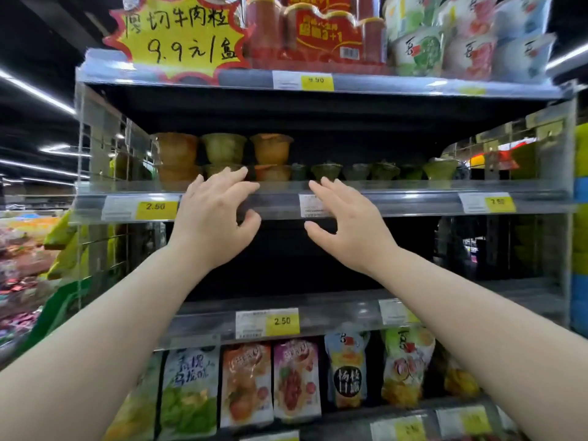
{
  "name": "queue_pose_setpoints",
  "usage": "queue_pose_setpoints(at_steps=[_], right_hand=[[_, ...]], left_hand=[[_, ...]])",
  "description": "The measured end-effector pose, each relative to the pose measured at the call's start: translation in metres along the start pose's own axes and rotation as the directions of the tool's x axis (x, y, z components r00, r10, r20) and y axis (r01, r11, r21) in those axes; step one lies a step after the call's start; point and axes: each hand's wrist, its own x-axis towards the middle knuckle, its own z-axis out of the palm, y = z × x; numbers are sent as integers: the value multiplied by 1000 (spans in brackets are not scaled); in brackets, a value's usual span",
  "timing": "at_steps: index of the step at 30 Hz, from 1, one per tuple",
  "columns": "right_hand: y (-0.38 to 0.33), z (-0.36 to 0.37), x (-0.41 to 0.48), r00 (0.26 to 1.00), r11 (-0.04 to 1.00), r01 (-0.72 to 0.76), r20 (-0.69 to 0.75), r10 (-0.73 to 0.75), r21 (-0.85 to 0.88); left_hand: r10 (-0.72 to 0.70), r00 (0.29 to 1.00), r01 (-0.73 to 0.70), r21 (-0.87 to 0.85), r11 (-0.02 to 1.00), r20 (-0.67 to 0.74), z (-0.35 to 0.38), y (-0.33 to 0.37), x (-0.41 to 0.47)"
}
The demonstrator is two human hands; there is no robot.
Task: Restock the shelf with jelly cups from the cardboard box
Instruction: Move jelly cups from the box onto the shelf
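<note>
Jelly cups (222,149) stand stacked two high at the left of the middle shelf (413,198), orange and green ones side by side. A single low row of green cups (383,170) runs on to the right. My left hand (211,218) and my right hand (345,226) are both raised in front of this shelf's clear front rail, fingers spread and holding nothing. The left fingertips reach up to the lower stacked cups. The cardboard box is not in view.
The top shelf carries red multipacks (318,33), bagged cups (471,36) and a yellow price sign (178,33). The shelf below the hands (318,275) looks dark and bare. Snack pouches (245,383) hang along the bottom. Produce bags (28,259) lie at the left.
</note>
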Motion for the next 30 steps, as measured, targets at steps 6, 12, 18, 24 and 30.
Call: queue_pose_setpoints(at_steps=[6,12,18,24,30], right_hand=[[-26,-12,-51,998,999,-21,64,19,31],[-64,-10,-116,976,990,-28,216,-3,140],[-97,2,-198,928,970,-99,373,8,224],[-138,33,-265,836,962,-168,549,22,216],[-189,91,-322,708,954,-242,705,50,175]], left_hand=[[-174,967,161,86,983,184,-35,16,-65],[-384,869,348,168,922,312,-74,44,-150],[-519,742,456,248,855,424,-110,71,-250],[-623,567,535,335,776,539,-129,70,-349],[-677,385,601,387,699,627,-131,39,-448]])
